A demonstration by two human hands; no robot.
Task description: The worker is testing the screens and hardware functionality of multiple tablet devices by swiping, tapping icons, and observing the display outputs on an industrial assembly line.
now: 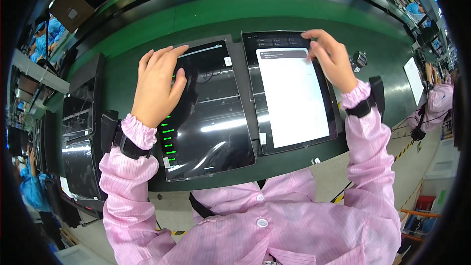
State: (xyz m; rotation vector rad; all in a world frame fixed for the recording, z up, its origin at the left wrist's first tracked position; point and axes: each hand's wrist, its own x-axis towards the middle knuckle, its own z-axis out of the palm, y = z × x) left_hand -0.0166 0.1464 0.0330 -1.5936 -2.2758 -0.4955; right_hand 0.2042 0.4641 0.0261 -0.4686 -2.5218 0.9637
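Two large tablets lie side by side on the green workbench in front of me. The left tablet (pixel 213 105) has a dark, glossy screen with green text lines down its left side. My left hand (pixel 159 83) is spread over its upper left part, fingertips near the top edge; whether they touch the glass I cannot tell. On the right tablet (pixel 294 98), a bright white area sits below a dark panel of small buttons. My right hand (pixel 334 59) hovers at its upper right corner, fingers apart and partly bent, one fingertip blurred over the screen. Neither hand grips anything.
More dark tablets (pixel 81 167) lie at the left end of the green workbench (pixel 265 22). Right of my right hand stands a small metallic object (pixel 359 60); farther right lies a white sheet (pixel 413 81). A pink-sleeved person (pixel 438 100) is at the far right, blue-clad people at the left.
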